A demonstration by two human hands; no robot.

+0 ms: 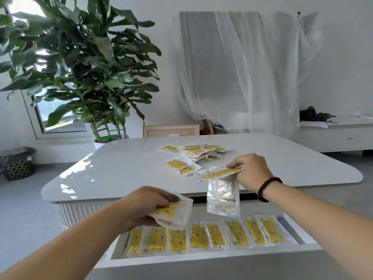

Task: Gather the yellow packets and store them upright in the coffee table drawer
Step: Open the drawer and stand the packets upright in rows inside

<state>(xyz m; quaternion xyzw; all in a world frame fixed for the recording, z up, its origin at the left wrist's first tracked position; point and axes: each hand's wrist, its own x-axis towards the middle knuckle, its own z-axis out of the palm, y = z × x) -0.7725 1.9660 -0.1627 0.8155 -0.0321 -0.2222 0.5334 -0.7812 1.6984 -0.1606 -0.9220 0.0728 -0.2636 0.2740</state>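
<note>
No readable text, brand or number anywhere. Yellow packets (196, 236) in drawer carry only small printed pictures; print on clear packet (223, 196) too blurred to read.

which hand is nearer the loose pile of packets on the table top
Right. The right hand hangs just in front of the pile of packets, gripping packets; the left hand sits lower, over the open drawer, holding others.

A row of packets (205, 236) fills the open drawer (201, 261); the desk (121, 168) lies bare left of the packet pile (193, 156).
</note>
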